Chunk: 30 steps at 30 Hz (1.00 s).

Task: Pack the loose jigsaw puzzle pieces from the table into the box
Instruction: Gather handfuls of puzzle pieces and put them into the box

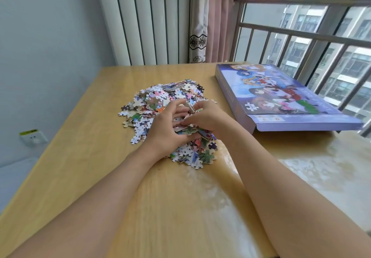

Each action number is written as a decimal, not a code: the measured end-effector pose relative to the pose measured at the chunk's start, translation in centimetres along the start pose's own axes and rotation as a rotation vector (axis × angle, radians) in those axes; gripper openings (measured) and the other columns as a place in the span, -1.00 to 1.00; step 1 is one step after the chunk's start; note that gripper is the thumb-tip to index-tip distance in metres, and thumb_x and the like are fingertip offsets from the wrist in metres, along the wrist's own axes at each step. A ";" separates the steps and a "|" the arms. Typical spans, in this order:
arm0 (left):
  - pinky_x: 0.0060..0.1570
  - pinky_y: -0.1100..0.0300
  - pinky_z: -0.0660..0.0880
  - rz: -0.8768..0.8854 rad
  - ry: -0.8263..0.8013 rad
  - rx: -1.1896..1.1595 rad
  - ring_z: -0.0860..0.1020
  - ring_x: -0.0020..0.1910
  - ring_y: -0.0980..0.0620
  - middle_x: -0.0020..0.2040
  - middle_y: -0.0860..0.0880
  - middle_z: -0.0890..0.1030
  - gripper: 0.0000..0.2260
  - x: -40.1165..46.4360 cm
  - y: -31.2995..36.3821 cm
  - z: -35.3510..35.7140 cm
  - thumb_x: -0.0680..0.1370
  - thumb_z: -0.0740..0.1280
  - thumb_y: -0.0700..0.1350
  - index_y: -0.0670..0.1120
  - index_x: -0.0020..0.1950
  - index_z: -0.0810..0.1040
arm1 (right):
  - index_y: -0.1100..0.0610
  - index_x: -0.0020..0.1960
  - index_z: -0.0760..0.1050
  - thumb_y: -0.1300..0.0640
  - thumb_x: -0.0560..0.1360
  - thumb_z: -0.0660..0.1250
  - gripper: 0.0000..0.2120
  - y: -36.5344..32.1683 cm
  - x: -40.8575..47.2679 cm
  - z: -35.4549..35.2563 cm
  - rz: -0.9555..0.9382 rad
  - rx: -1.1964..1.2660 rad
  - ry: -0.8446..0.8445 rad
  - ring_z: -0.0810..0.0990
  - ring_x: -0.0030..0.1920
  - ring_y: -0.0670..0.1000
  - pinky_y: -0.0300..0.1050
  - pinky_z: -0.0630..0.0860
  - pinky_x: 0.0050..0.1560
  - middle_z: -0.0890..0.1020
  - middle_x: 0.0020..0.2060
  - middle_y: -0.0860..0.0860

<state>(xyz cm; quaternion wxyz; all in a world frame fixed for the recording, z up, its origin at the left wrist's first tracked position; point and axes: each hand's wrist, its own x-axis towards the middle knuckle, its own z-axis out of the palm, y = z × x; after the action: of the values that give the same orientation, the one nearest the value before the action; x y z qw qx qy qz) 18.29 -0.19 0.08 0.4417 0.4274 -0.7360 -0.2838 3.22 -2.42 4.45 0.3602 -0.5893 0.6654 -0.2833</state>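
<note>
A heap of loose colourful jigsaw puzzle pieces [160, 99] lies in the middle of the wooden table [80, 157]. My left hand [166, 129] and my right hand [208, 117] rest together on the near part of the heap, fingers curled around a clump of pieces between them. The purple puzzle box [281, 99] lies flat at the right, apart from the heap, with a cartoon picture on top and its near end flap open toward me.
A window with a metal railing [301, 37] runs behind the box on the right. A pink curtain [216, 27] hangs at the back. A wall socket [33, 137] sits low on the left wall beyond the table's left edge.
</note>
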 end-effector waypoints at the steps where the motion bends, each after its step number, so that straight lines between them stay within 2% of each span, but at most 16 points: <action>1: 0.17 0.28 0.53 0.021 0.018 0.032 0.51 0.25 0.24 0.24 0.11 0.58 -0.15 0.0 0.0 -0.1 0.24 0.66 0.04 0.04 0.45 0.35 | 0.19 0.04 0.58 0.13 0.33 0.59 -0.65 0.2 0.0 0.0 0.008 0.023 0.002 0.48 -0.31 0.01 -0.18 0.39 -0.38 0.57 -0.24 0.11; 4: 0.20 0.21 0.48 0.057 0.076 0.162 0.49 0.24 0.27 0.22 0.19 0.57 -0.14 0.1 0.1 -0.5 0.20 0.64 0.17 0.10 0.42 0.38 | 0.19 -0.04 0.61 0.23 0.34 0.58 -0.76 0.7 -0.1 -0.4 0.024 0.120 -0.005 0.52 -0.43 -0.02 -0.24 0.40 -0.51 0.57 -0.30 0.06; 7: 0.25 0.12 0.46 0.027 0.112 0.276 0.47 0.27 0.15 0.27 0.13 0.52 -0.13 0.2 -0.2 -1.0 0.16 0.57 0.35 0.09 0.39 0.42 | 0.17 -0.10 0.61 0.30 0.38 0.56 -0.82 1.0 -0.4 -1.0 0.035 0.302 -0.026 0.52 -0.58 -0.08 -0.25 0.43 -0.55 0.61 -0.33 0.07; 9: 0.28 0.08 0.44 0.005 0.077 0.392 0.43 0.29 0.10 0.28 0.11 0.49 -0.10 0.2 -0.5 -1.2 0.15 0.45 0.51 0.08 0.37 0.44 | 0.17 -0.07 0.61 0.31 0.40 0.54 -0.84 1.3 -0.5 -1.4 0.035 0.396 -0.025 0.58 -0.53 -0.08 -0.22 0.46 -0.52 0.64 -0.29 0.07; 11: 0.29 0.08 0.41 -0.026 0.045 0.485 0.41 0.30 0.07 0.30 0.11 0.48 -0.04 0.1 -0.7 -1.1 0.13 0.35 0.60 0.07 0.37 0.44 | 0.13 -0.02 0.61 0.26 0.42 0.54 -0.81 1.6 -0.5 -1.6 0.044 0.370 -0.010 0.57 -0.43 -0.02 -0.16 0.48 -0.42 0.64 -0.23 0.07; 13: 0.29 0.08 0.39 -0.053 0.033 0.501 0.41 0.33 0.05 0.33 0.10 0.48 -0.03 0.2 -0.9 -0.9 0.13 0.33 0.61 0.07 0.39 0.43 | 0.08 0.16 0.58 0.16 0.42 0.56 -0.65 1.7 -0.3 -1.5 0.046 0.281 -0.028 0.57 -0.26 0.01 -0.08 0.50 -0.28 0.62 -0.08 0.07; 16: 0.23 0.15 0.42 -0.061 -0.017 0.410 0.44 0.29 0.09 0.31 0.11 0.50 -0.05 0.2 -0.9 -0.7 0.13 0.40 0.56 0.10 0.42 0.42 | 0.08 0.44 0.42 0.00 0.32 0.62 -0.24 1.2 -0.1 -1.2 0.024 0.256 -0.108 0.63 0.09 0.06 -0.02 0.62 -0.08 0.59 0.12 0.03; 18: 0.16 0.24 0.41 -0.064 -0.034 0.301 0.46 0.22 0.17 0.29 0.14 0.51 0.00 0.2 -0.7 -0.5 0.11 0.45 0.52 0.12 0.45 0.36 | 0.08 0.50 0.36 -0.01 0.26 0.66 -0.10 0.5 0.2 -0.9 -0.004 0.209 -0.137 0.62 0.06 0.00 0.01 0.66 -0.01 0.58 0.06 -0.01; 20: 0.14 0.26 0.39 -0.073 -0.028 0.224 0.46 0.22 0.19 0.28 0.15 0.51 0.07 0.2 -0.8 -0.5 0.08 0.50 0.48 0.15 0.50 0.25 | 0.04 0.51 0.35 0.05 0.22 0.70 -0.06 -0.2 0.5 -0.5 -0.002 0.131 -0.116 0.59 -0.03 -0.03 -0.06 0.63 -0.13 0.56 0.03 -0.02; 22: 0.17 0.21 0.41 -0.082 0.002 0.195 0.46 0.23 0.14 0.27 0.18 0.47 0.11 0.3 -1.0 -0.5 0.06 0.55 0.44 0.19 0.51 0.18 | 0.02 0.41 0.45 0.09 0.18 0.72 -0.14 -0.5 0.8 -0.2 0.019 0.082 -0.092 0.59 -0.13 -0.02 -0.10 0.54 -0.22 0.59 -0.02 0.00; 24: 0.19 0.15 0.43 -0.073 0.033 0.193 0.45 0.24 0.09 0.25 0.20 0.42 0.12 0.4 -1.1 -0.5 0.05 0.56 0.43 0.21 0.51 0.15 | 0.09 0.19 0.58 0.16 0.17 0.72 -0.37 -0.2 0.8 -0.2 0.042 0.120 -0.083 0.48 -0.35 -0.03 -0.13 0.43 -0.34 0.55 -0.27 -0.02; 26: 0.21 0.12 0.45 -0.052 0.039 0.199 0.44 0.25 0.08 0.26 0.22 0.41 0.11 0.3 -1.2 -0.5 0.06 0.56 0.43 0.22 0.50 0.15 | 0.16 0.07 0.62 0.22 0.18 0.70 -0.50 0.3 0.8 -0.5 0.051 0.194 -0.062 0.36 -0.47 -0.03 -0.18 0.35 -0.43 0.45 -0.42 -0.04; 28: 0.24 0.09 0.44 -0.019 0.044 0.216 0.42 0.29 0.09 0.28 0.20 0.42 0.10 0.3 -1.0 -0.6 0.07 0.56 0.43 0.21 0.51 0.15 | 0.09 -0.11 0.62 0.24 0.18 0.69 -0.63 0.7 0.2 -1.0 0.026 0.252 -0.011 0.45 -0.43 -0.03 -0.18 0.40 -0.39 0.52 -0.41 -0.04; 30: 0.27 0.10 0.41 0.010 0.056 0.221 0.39 0.32 0.11 0.29 0.18 0.43 0.09 0.2 -0.8 -0.7 0.07 0.54 0.45 0.18 0.51 0.18 | 0.05 -0.13 0.62 0.27 0.18 0.68 -0.64 1.0 -0.5 -1.7 -0.001 0.350 0.053 0.61 -0.26 0.06 -0.04 0.46 -0.25 0.67 -0.26 0.02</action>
<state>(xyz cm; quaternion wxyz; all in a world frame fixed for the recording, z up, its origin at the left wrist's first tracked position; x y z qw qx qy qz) 19.18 -0.73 -0.15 0.4139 0.4775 -0.7522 -0.1867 1.27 -1.83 4.71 0.4395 -0.5100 0.6149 -0.4105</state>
